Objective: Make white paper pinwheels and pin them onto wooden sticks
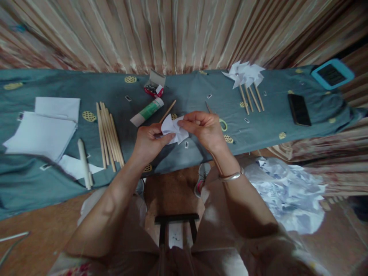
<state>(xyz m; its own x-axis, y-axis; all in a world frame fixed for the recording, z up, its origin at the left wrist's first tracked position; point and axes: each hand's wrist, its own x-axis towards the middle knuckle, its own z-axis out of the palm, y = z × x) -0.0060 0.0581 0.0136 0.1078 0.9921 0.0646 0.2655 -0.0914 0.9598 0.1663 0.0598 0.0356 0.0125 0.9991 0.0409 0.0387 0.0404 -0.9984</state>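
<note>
A white paper pinwheel (176, 132) with curled-in blades is between my two hands, above the green cloth. My left hand (150, 142) pinches its left side, thumb in front. The fingers of my right hand (202, 128) close on its upper right part near the middle. One wooden stick (168, 111) lies just behind the pinwheel; whether it touches the paper I cannot tell. Left of it lies a green and white glue stick (148, 111). Scissors with a pale green handle (222, 124) lie partly hidden behind my right hand.
At left are stacked white paper sheets (43, 132), a white pen-like tool (84, 165) and several wooden sticks (109, 136). An open red box (154, 89) of small metal pieces stands behind. Finished pinwheels (244, 74), a phone (299, 110) and a blue-framed timer (333, 74) lie right. A bag of paper (287, 193) sits below.
</note>
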